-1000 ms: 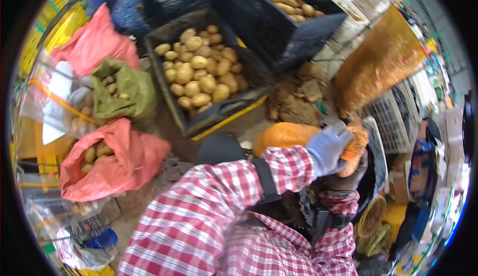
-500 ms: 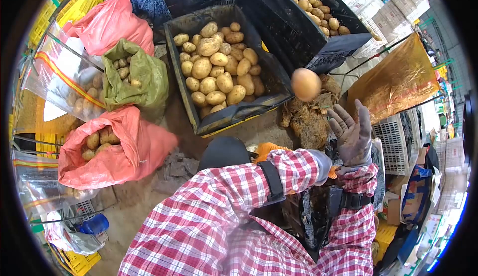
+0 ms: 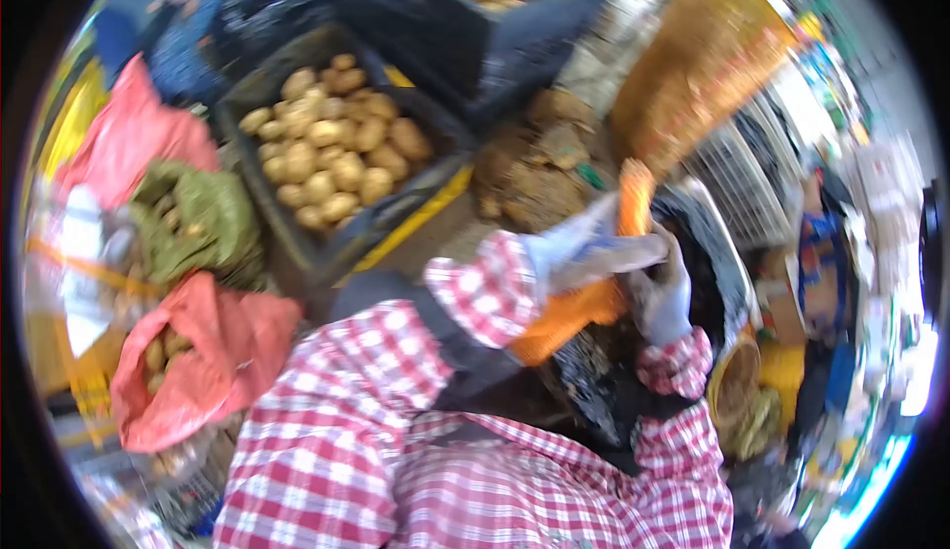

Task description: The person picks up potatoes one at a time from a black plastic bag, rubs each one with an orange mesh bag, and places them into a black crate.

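Note:
My left hand (image 3: 594, 252), in a grey glove, is closed round a bunched orange mesh-like cloth (image 3: 574, 321). Part of the cloth sticks up above the fingers and part hangs below. My right hand (image 3: 663, 287), gloved too, is closed against the same cloth, touching the left fingers. Below the hands is a black-lined container (image 3: 708, 262), its inside partly hidden by my arms. Brown sacking (image 3: 539, 183) lies just beyond my left hand. Motion blurs the view.
A dark crate (image 3: 327, 262) of potatoes (image 3: 322, 133) stands left of centre, another behind it. Pink sacks (image 3: 218, 376) and a green sack (image 3: 203, 232) are at the left. An upright orange-brown sack (image 3: 693, 54) and a pale crate (image 3: 747, 178) stand at the right.
The view has shifted. My right hand, open before, has closed on the orange cloth beside my left hand. The potato seen in mid-air near the sacking no longer shows there.

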The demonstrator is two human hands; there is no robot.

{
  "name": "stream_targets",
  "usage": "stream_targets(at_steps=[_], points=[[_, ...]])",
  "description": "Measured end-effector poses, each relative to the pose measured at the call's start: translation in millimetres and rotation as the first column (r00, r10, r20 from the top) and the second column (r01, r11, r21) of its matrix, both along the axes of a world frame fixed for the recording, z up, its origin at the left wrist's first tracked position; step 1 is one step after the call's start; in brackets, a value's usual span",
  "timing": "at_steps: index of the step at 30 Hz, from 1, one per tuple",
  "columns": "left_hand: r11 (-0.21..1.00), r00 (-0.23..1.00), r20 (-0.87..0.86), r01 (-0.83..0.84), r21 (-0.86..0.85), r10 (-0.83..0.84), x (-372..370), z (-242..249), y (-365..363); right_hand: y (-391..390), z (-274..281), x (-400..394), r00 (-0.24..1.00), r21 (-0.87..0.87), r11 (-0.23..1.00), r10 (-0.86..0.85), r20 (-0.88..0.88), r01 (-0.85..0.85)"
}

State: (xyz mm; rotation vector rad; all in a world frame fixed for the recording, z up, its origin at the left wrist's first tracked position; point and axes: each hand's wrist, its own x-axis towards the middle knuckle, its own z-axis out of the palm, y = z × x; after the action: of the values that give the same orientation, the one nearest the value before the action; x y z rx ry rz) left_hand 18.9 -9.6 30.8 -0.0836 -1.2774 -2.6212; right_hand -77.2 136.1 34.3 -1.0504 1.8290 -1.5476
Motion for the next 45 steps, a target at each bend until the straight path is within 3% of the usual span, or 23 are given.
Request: stream_targets(at_steps=[1, 3, 5, 7, 9, 10, 11, 13, 15, 17, 18, 21, 26, 29, 31, 34, 37, 39, 40, 41, 42, 44, 45], points=[[0.994, 0.995, -0.102, -0.015, -0.108, 0.004, -3.7, 3.6, 3.7, 3.3, 0.8, 0.2, 0.993, -0.009, 0.994, -0.112, 0.032, 0.112], [0.978, 0.999, 0.020, 0.034, -0.208, -0.030, -11.7, -0.9, 4.4, 4.2, -9.0, -9.5, 0.931, -0.090, 0.962, -0.220, 0.291, 0.256], [0.984, 0.980, 0.195, 0.078, -0.162, -0.046, -16.9, -11.4, 2.3, 7.5, -16.6, -2.4, 0.815, -0.146, 0.962, -0.108, 0.569, 0.230], [0.984, 0.956, 0.259, 0.101, 0.147, -0.137, -19.1, -20.2, -8.8, 13.7, -51.8, 2.2, 0.673, -0.288, 0.949, 0.129, 0.728, 0.130], [0.836, 0.938, 0.241, 0.082, 0.543, -0.248, -22.3, -28.5, -26.6, 24.4, -27.9, -3.2, 0.692, -0.284, 0.959, 0.205, 0.692, 0.000], [0.898, 0.897, 0.413, -0.304, 0.319, 0.157, -28.5, -16.2, -12.5, 36.0, -50.3, -20.8, 0.619, -0.175, 0.981, 0.189, 0.762, -0.084], [0.946, 0.917, 0.246, -0.324, 0.007, 0.313, -25.7, -15.7, -17.8, 51.3, -90.6, -46.0, 0.534, -0.167, 0.982, 0.189, 0.824, -0.091], [0.683, 0.797, 0.090, -0.446, -0.579, 0.597, -35.7, -5.7, -18.9, 85.3, -177.0, -100.2, 0.354, -0.156, 0.981, 0.187, 0.916, -0.115], [0.797, 0.816, 0.114, -0.509, -0.325, 0.567, -36.4, -12.0, -31.1, 97.2, -226.2, -128.8, 0.444, 0.252, 0.876, -0.434, 0.784, 0.413], [0.753, 0.779, 0.134, -0.522, -0.402, 0.612, -42.7, -8.8, -21.6, 106.5, -263.5, -172.3, 0.646, 0.505, 0.659, -0.727, 0.234, 0.558], [0.671, 0.748, 0.178, -0.430, -0.604, 0.640, -44.0, -9.4, -20.8, 107.8, -281.9, -189.9, 0.711, 0.576, 0.571, -0.703, -0.024, 0.584], [0.661, 0.753, 0.218, -0.353, -0.662, 0.620, -45.9, -6.9, -13.3, 94.8, -306.5, -227.0, 0.802, 0.726, 0.387, -0.457, -0.384, 0.568], [0.730, 0.718, 0.359, -0.299, -0.615, 0.597, -47.7, -8.9, -7.7, 87.8, -321.1, -251.3, 0.851, 0.812, 0.274, -0.281, -0.444, 0.514], [0.770, 0.744, 0.359, -0.314, -0.556, 0.563, -51.6, -3.9, -6.7, 94.3, -297.9, -244.2, 0.816, 0.673, 0.499, -0.498, -0.293, 0.546], [0.813, 0.766, 0.333, -0.401, -0.423, 0.550, -52.4, 3.1, -2.0, 97.4, -267.3, -222.5, 0.725, 0.352, 0.741, -0.658, 0.206, 0.572], [0.842, 0.787, 0.307, -0.473, -0.259, 0.536, -51.9, 1.8, -1.2, 100.3, -201.0, -162.8, 0.260, -0.111, 0.729, -0.095, 0.961, 0.676], [0.782, 0.753, 0.242, -0.532, -0.324, 0.612, -57.3, 7.5, 9.6, 95.2, -143.9, -114.1, 0.175, -0.329, 0.741, 0.281, 0.944, 0.585], [0.849, 0.874, 0.204, -0.479, 0.223, 0.440, -55.2, 21.0, 25.9, 91.8, -117.6, -86.9, 0.131, -0.337, 0.772, 0.319, 0.939, 0.538], [0.877, 0.898, 0.022, -0.423, -0.228, 0.439, -52.5, 11.9, 32.7, 88.6, -103.7, -71.3, 0.132, -0.381, 0.762, 0.369, 0.920, 0.524], [0.552, 0.867, -0.212, -0.458, -0.697, 0.452, -49.6, 2.8, 39.5, 82.6, -89.6, -56.3, 0.133, -0.425, 0.750, 0.419, 0.898, 0.507], [0.171, 0.791, -0.461, -0.559, -0.811, 0.403, -46.7, -6.3, 46.4, 63.8, -69.7, -34.3, 0.259, -0.288, 0.747, 0.159, 0.953, 0.600], [0.098, 0.893, -0.416, -0.436, -0.895, 0.171, -41.1, -7.6, 67.2, 66.1, -81.7, 0.9, 0.560, -0.421, 0.773, 0.104, 0.822, 0.475], [0.114, 0.892, -0.399, -0.428, -0.897, 0.213, -41.4, -11.8, 68.2, 64.5, -82.0, 13.4, 0.586, -0.450, 0.773, 0.127, 0.800, 0.447]])
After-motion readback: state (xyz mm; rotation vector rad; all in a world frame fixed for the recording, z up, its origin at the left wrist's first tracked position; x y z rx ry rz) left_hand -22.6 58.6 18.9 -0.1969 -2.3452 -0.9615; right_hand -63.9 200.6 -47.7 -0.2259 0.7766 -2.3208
